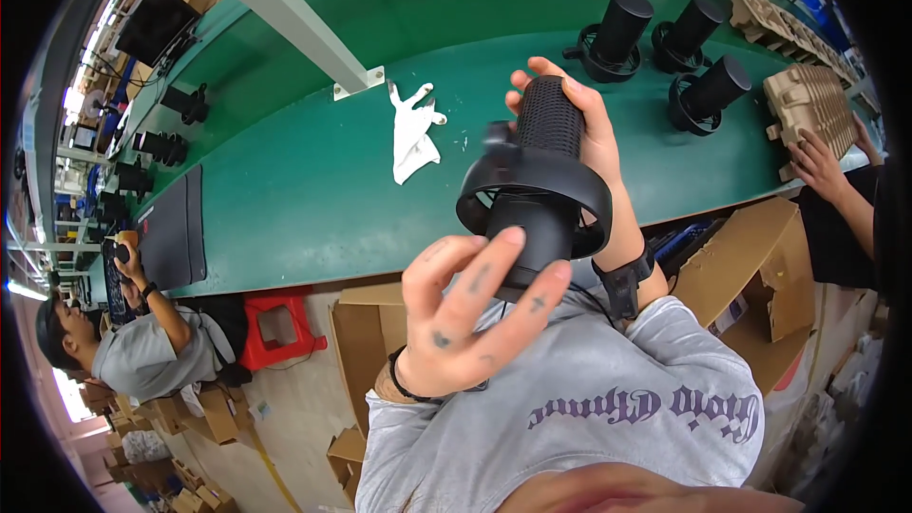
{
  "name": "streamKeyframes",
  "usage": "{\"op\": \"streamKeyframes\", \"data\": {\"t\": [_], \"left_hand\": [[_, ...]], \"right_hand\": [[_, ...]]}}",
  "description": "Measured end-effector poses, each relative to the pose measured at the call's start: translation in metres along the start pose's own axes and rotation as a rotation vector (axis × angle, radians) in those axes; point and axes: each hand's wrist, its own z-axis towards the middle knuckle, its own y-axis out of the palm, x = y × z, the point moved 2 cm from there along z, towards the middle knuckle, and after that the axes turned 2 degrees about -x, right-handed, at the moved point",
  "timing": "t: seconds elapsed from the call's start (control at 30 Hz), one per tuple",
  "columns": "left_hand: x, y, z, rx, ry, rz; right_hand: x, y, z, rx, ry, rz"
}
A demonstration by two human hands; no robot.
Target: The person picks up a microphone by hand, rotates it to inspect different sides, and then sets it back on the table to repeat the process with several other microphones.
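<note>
A black microphone [534,233] with a mesh grille hangs tilted above the table, in front of my chest. A round black shock mount [594,192] encircles its body. My right hand [594,123] is closed round the grille end from the far right side, its fingertips showing beyond the top. At the lower body, my left hand [465,309] has its fingertips pressed on the smooth black casing; the thumb is hidden. A small knob on the mount's left side looks blurred. Left of the microphone, a white glove [414,133] lies on the green table [304,218].
Several more microphones stand at the far right, one of them here [708,95]. Beside them a co-worker's hand [817,163] touches a moulded cardboard tray [807,109]. A metal post [294,19] rises from the table. Open cardboard boxes [750,266] and a red stool [285,328] flank me.
</note>
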Motion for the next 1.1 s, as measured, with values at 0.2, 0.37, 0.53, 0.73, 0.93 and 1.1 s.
{"op": "streamKeyframes", "data": {"t": [0.2,0.37,0.53,0.73,0.93,1.1], "left_hand": [[0.010,0.006,0.003,-0.042,0.139,0.079],[0.014,0.003,0.001,-0.138,0.239,0.106],[0.022,0.009,0.003,-0.065,0.220,0.106],[0.027,0.006,0.009,-0.200,0.421,0.164],[0.018,0.000,0.021,-0.465,0.740,0.208],[-0.002,-0.001,0.019,-0.309,0.808,0.233]], "right_hand": [[0.009,0.014,-0.002,0.316,0.159,0.315],[0.010,0.027,-0.012,0.276,0.237,0.396],[0.005,0.034,-0.019,0.291,0.275,0.435],[0.002,0.037,-0.028,0.265,0.342,0.455],[0.006,0.033,-0.027,0.090,0.518,0.663],[0.000,0.019,-0.022,0.036,0.331,0.763]]}}
